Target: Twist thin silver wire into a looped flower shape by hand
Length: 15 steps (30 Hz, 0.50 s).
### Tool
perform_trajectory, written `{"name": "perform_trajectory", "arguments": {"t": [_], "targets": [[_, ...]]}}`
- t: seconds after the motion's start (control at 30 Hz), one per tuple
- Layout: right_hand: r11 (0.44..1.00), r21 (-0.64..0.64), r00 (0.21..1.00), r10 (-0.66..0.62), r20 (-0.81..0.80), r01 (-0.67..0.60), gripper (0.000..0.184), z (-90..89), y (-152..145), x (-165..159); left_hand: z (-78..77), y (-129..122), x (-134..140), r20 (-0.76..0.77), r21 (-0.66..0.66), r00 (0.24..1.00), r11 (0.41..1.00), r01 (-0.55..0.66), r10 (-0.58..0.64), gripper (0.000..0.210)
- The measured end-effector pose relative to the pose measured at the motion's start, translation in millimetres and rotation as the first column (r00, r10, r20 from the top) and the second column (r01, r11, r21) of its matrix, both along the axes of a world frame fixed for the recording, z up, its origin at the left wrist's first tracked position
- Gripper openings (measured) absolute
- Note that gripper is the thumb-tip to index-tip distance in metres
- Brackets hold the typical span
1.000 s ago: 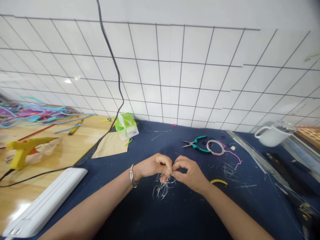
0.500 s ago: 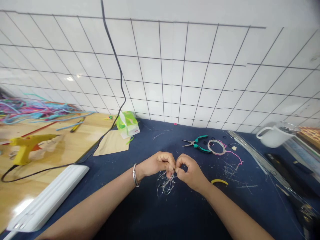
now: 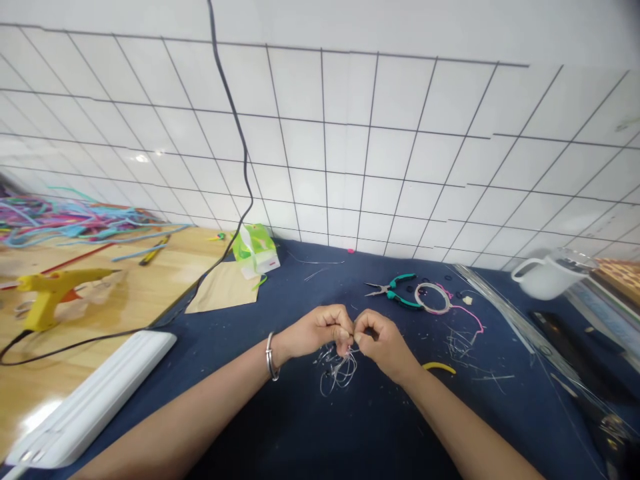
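My left hand (image 3: 325, 331) is closed in a pinch on a bundle of thin silvery wire (image 3: 339, 375), whose loops hang below the fingers. Fingertip to fingertip with it, my right hand (image 3: 381, 340) also pinches closed at the bundle's upper end. What lies between the right fingertips is too small to make out. A silver bangle (image 3: 271, 357) circles the left wrist. Beyond the right hand lie teal-handled pliers (image 3: 393, 291), opened, beside a whitish ring (image 3: 433, 298) with a pink cord (image 3: 469, 311).
The dark blue cloth (image 3: 295, 427) carries wire scraps (image 3: 459, 343) and a yellow curved piece (image 3: 439, 367). At left are a white power strip (image 3: 95, 400), a yellow glue gun (image 3: 47, 300) and a green packet (image 3: 256, 250). A white mug (image 3: 543, 277) stands right, near long clear strands (image 3: 493, 300).
The hanging wire loops have shifted slightly to the right and changed shape. Both hands stay pinched together, with only small finger movement. The camera view has tilted a little.
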State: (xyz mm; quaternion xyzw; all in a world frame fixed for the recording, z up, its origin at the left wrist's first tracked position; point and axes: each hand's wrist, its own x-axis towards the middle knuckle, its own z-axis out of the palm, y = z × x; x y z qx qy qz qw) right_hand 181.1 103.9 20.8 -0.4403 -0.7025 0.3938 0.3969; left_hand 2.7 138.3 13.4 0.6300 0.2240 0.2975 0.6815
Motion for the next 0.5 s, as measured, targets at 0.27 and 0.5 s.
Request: {"name": "perform_trajectory", "arguments": {"t": [0.27, 0.5], "targets": [[0.945, 0.323, 0.977, -0.111, 0.183, 0.047, 0.012, 2.3, -1.8, -2.0, -4.1, 2.2, 0.5, -0.035, 0.144, 0.994, 0.985, -0.096, 0.103, 0.014], [0.886, 0.463, 0.893, -0.203, 0.401, -0.007, 0.011, 2.2, -0.7, 2.1, 1.4, 1.9, -1.1, -0.159, 0.321, 0.969, 0.938, -0.129, 0.187, 0.012]]}}
